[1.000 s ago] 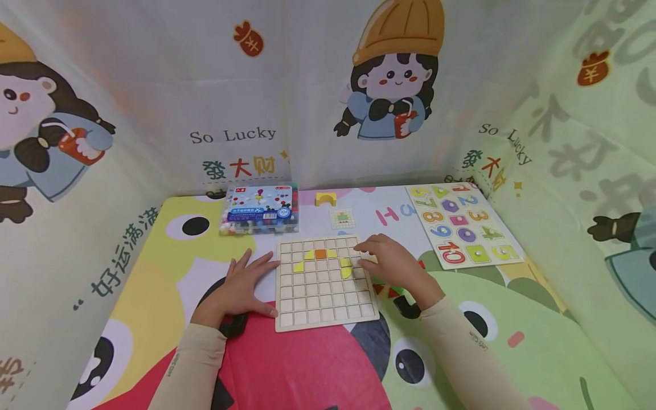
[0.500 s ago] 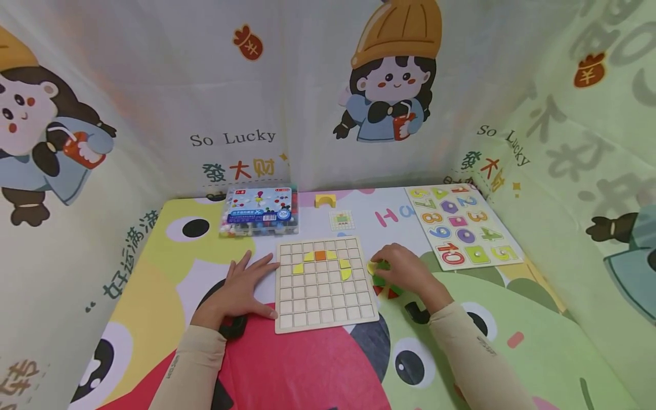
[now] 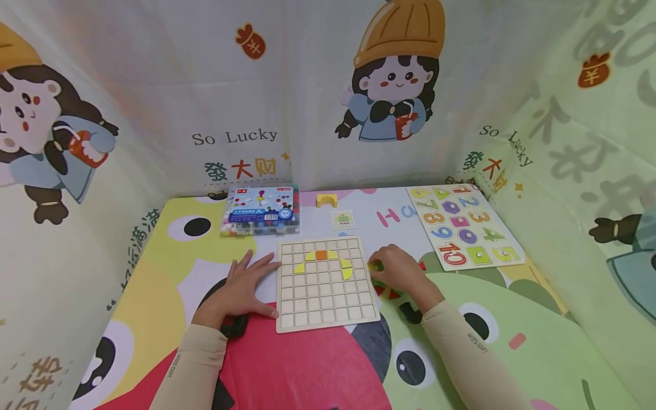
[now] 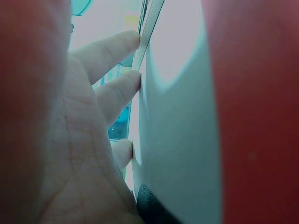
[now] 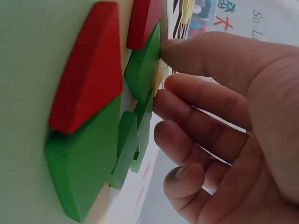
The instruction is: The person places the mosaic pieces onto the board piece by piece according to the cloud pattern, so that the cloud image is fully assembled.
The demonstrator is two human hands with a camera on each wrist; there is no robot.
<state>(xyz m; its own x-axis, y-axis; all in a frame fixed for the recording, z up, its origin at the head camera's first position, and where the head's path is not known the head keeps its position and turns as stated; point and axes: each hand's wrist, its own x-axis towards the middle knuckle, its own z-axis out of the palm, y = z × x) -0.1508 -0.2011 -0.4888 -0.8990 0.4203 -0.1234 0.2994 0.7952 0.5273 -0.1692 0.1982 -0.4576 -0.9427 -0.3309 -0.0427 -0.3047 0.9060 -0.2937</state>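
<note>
A square wooden grid board lies on the table. An orange square and several yellow pieces form an arch in its upper cells. My left hand rests at the board's left edge, fingers spread and fingertips touching it. In the left wrist view the fingertips meet the board's side. My right hand is just right of the board, thumb and fingers curled together around a small yellow piece, mostly hidden behind the fingertips. Beside it lie green pieces and red pieces.
Behind the board are a small pattern card, a yellow arch block and a clear plastic box of colourful parts. A number puzzle board lies at the back right. Printed curtains enclose the table.
My right hand has left the board's upper right cells and moved right to the loose pieces, where its fingers close on a yellow piece. My left hand stays at the edge.
</note>
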